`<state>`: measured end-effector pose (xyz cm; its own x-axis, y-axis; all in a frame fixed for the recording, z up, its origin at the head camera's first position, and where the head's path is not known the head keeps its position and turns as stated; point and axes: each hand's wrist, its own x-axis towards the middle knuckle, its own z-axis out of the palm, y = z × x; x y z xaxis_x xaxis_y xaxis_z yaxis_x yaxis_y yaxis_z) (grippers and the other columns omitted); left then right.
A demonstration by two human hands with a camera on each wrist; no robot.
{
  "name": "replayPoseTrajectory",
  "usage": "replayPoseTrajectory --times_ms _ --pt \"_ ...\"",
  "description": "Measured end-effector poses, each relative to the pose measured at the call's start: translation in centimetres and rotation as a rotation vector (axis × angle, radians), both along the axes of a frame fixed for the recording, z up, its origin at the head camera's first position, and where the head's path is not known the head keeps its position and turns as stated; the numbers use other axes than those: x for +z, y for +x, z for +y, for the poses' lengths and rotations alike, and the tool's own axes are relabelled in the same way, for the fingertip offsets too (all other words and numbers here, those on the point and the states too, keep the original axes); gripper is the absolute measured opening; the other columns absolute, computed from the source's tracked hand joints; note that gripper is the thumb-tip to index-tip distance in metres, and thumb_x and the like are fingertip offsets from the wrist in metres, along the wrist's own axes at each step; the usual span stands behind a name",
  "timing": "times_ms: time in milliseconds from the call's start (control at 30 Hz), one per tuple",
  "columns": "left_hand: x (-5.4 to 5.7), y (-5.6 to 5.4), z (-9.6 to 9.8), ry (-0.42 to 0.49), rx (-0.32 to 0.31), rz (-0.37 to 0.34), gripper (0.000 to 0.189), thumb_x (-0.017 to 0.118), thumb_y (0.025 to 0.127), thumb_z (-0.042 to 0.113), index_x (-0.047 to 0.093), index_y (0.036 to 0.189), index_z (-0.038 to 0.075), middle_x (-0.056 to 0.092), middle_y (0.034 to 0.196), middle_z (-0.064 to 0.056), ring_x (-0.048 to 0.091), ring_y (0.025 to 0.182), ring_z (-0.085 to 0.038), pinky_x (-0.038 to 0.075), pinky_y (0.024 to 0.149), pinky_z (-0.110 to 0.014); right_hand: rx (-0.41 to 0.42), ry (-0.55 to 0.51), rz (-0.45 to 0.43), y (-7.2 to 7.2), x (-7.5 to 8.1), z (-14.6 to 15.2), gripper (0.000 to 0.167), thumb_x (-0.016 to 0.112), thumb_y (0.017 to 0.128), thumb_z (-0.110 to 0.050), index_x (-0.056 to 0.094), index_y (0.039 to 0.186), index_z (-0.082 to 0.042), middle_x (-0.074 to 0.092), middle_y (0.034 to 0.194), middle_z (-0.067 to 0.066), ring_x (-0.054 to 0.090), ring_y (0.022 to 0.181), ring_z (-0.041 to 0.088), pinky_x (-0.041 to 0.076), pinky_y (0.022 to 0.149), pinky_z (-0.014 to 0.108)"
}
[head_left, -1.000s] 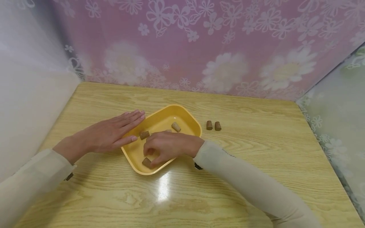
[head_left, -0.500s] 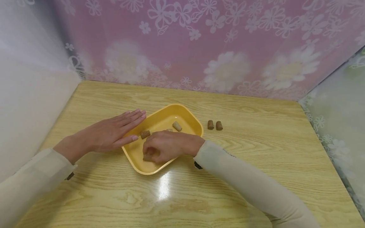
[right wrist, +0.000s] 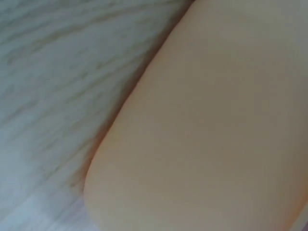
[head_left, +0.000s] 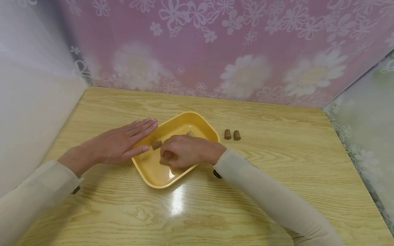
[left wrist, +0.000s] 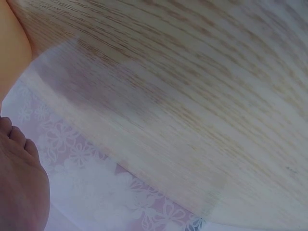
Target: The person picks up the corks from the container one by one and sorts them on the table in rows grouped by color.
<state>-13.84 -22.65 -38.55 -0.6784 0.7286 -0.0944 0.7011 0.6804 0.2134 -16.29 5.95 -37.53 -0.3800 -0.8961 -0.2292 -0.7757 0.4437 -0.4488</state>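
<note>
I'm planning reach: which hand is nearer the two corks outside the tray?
Right: the right hand is over the tray, left of the corks; the left hand is farther left, by its rim.

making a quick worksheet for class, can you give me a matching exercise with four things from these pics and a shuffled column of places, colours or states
1. left hand
2. right hand
3. tray
4. two side-by-side corks

A. on the table, outside the tray
B. fingers curled, pinching a cork
C. yellow
D. fingers straight

Pairs: 1-D, 2-B, 3-C, 4-A
</note>
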Motion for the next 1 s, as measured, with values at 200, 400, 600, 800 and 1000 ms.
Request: replayPoseTrajectory --times_ms 200,400,600,800,1000 --pt "0.05 0.02 0.01 -0.001 0.008 -0.011 0.073 0.039 0.119 0.047 0.006 0.177 0.018 0.006 0.185 -0.003 0.012 0.172 -0.029 0.007 0.141 -0.037 0.049 -0.007 0.046 -0.21 -0.03 0.25 0.023 0.068 0.106 -0.023 0.078 0.126 -0.017 0.072 0.118 -0.003 0.065 0.107 0.012 0.055 0.101 0.030" --pt "0.12 0.07 0.09 0.000 0.014 -0.022 0.073 0.039 0.119 0.047 0.006 0.177 0.018 0.007 0.185 -0.003 0.012 0.172 -0.029 0.009 0.141 -0.039 0.071 -0.017 0.047 0.27 -0.18 -0.10 0.022 0.064 0.109 -0.017 0.080 0.123 -0.023 0.070 0.142 -0.004 0.057 0.147 0.019 0.039 0.131 0.044" --pt "0.14 0.10 0.14 -0.003 0.020 -0.032 0.073 0.039 0.119 0.048 0.006 0.178 0.019 0.006 0.185 -0.003 0.012 0.172 -0.029 0.012 0.141 -0.042 0.078 -0.057 0.040 0.46 -0.17 -0.09 0.028 0.061 0.109 -0.001 0.081 0.113 -0.020 0.073 0.117 -0.007 0.061 0.137 0.014 0.043 0.126 0.035" --pt "0.07 0.07 0.07 -0.007 0.017 -0.025 0.073 0.038 0.119 0.048 0.004 0.177 0.019 0.005 0.185 -0.003 0.011 0.172 -0.029 0.011 0.141 -0.042 0.049 -0.029 0.096 0.51 -0.07 0.44 0.027 0.062 0.106 -0.006 0.078 0.125 -0.015 0.070 0.123 0.000 0.066 0.119 0.018 0.053 0.111 0.035" --pt "0.03 0.10 0.09 -0.003 0.016 -0.014 0.073 0.038 0.119 0.048 0.005 0.178 0.020 0.006 0.185 -0.002 0.012 0.172 -0.028 0.005 0.141 -0.033 -0.013 0.015 0.099 0.39 -0.10 0.69 0.032 0.073 0.102 -0.036 0.076 0.127 -0.016 0.073 0.126 -0.002 0.065 0.115 0.015 0.055 0.103 0.032"
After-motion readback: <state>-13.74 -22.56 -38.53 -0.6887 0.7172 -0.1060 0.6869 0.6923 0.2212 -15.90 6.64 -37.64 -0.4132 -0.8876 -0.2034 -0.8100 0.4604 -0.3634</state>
